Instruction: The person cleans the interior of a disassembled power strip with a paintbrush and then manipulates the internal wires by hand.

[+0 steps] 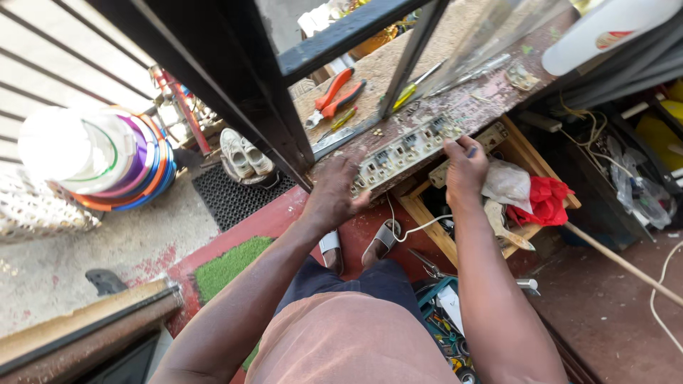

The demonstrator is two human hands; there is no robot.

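Your left hand (334, 195) rests on the near left end of a long white power strip (407, 147), fingers curled down over its edge and pressing it to the workbench (491, 99). Your right hand (466, 167) sits at the strip's right end, fingers closed together around a small dark tool (472, 151) whose tip peeks out above your knuckles; what kind of tool it is cannot be told. The strip lies along the near edge of the worn, stained bench, slanting from near left to far right, with its row of sockets facing up.

Farther back on the bench lie red-handled pliers (334, 96) and a yellow-handled screwdriver (405, 94). Just right of your right hand an open wooden drawer (523, 153) holds a clear plastic bag (506, 183) and a red cloth (546, 200). A white cord (420, 227) hangs below the strip. On the floor to the left, a pair of white shoes (244, 155) sits on a black mat (231, 198).
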